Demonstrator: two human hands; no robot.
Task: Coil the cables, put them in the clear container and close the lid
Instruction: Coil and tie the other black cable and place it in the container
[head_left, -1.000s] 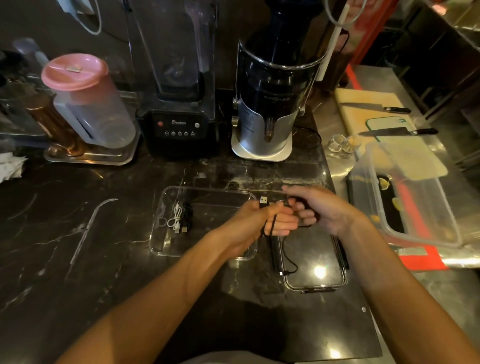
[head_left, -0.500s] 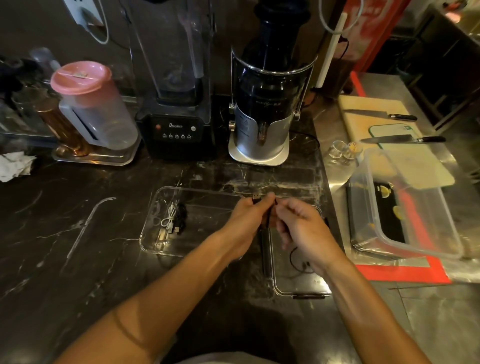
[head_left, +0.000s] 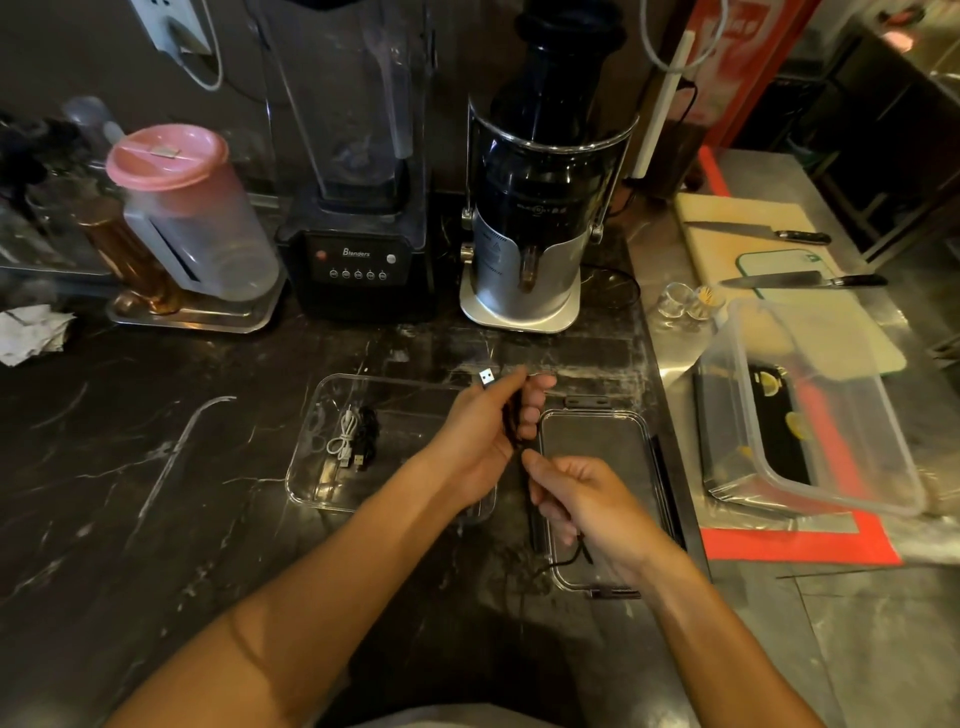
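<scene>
Head view, left hand: the left hand (head_left: 480, 426) is curled round a black cable (head_left: 511, 418), gripping the gathered part, with the USB plug (head_left: 486, 376) sticking up past its thumb.
Head view, right hand: the right hand (head_left: 589, 506) pinches the same cable just below the left hand; its fingers (head_left: 540, 467) are closed on the cord, and a loose tail trails from under the palm.
Head view, where the cable is: held above the bench (head_left: 156, 467), over the gap between the clear container (head_left: 311, 483) and its lid (head_left: 644, 431).
Head view, container: open, just left of the hands, its right end hidden by the left wrist. A white cable (head_left: 345, 434) and another black cable (head_left: 368, 434) lie bundled inside, near its left end.
Head view, lid: flat on the bench, right of the container and under the right hand, not fitted.
Head view, surroundings: a blender (head_left: 358, 249) and a juicer (head_left: 535, 208) stand behind; a larger plastic tub (head_left: 810, 415) sits well to the right.
Done, as I judge: two cables coiled and stowed.
Left, as I judge: finish winding the cable in hand, whose tail is loose, lay it in the container, then press the lid on. Whether more cables wait cannot be told.
</scene>
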